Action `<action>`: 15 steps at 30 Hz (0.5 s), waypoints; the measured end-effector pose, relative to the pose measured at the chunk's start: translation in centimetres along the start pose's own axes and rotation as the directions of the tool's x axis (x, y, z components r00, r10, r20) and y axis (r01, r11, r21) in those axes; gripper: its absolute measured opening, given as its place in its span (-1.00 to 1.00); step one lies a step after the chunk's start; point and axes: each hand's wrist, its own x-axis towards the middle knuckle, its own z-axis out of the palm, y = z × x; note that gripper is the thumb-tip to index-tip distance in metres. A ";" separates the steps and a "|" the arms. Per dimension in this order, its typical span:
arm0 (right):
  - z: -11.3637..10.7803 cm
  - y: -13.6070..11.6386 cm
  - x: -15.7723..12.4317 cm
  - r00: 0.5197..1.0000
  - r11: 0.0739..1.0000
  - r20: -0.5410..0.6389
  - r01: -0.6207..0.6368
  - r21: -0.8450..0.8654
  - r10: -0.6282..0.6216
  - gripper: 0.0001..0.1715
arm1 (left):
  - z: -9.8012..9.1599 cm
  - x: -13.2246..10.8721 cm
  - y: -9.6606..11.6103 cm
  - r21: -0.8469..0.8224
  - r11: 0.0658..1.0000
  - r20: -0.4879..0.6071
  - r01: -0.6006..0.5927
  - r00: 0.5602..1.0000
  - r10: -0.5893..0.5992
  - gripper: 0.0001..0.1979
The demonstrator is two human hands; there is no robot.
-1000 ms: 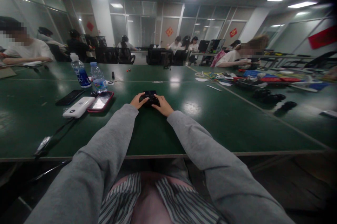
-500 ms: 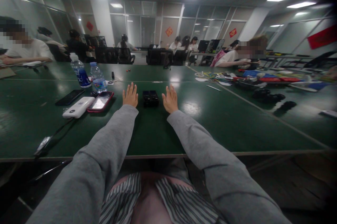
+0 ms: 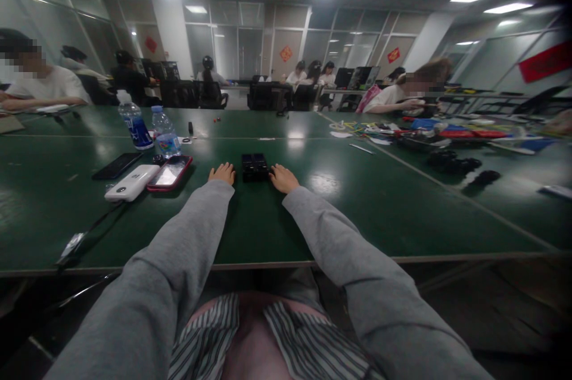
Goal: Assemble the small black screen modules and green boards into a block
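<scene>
A small black boxy thing, with glossy panels on its top, sits on the green table in front of me; its exact kind is unclear. To its left rests my left hand, open, palm down, fingers slightly bent, with a gap between it and the black thing. On the other side is my right hand, open and holding nothing. Its fingertips are at the black thing's right edge; whether they touch it, I cannot tell.
Left of my arms are a white power bank, a red-cased phone, a dark phone and two water bottles. Tools and coloured items clutter the right side. A co-worker sits beyond them.
Both hands have lowered from raised, outstretched fingers to a flatter pose with bent fingers. The right fingertips have moved left, closer to the black thing, which stays in place.
</scene>
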 end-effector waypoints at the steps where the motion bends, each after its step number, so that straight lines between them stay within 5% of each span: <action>1: 0.0 0.0 0.0 1.000 1.000 -0.001 0.000 0.002 0.000 -0.45 | 0.0 0.0 0.0 -0.002 1.000 -0.005 -0.001 1.000 0.001 -0.51; 11: -0.3 -0.3 -0.3 0.993 0.998 -0.110 -0.034 0.057 0.040 -0.43 | -1.0 -0.9 0.7 -0.028 0.999 -0.161 -0.040 0.986 0.035 -0.51; 15: -1.9 -1.8 -0.8 0.919 0.993 -0.395 0.036 0.113 0.012 -0.38 | -2.4 -1.6 2.1 -0.033 0.985 -0.484 -0.170 0.865 0.133 -0.49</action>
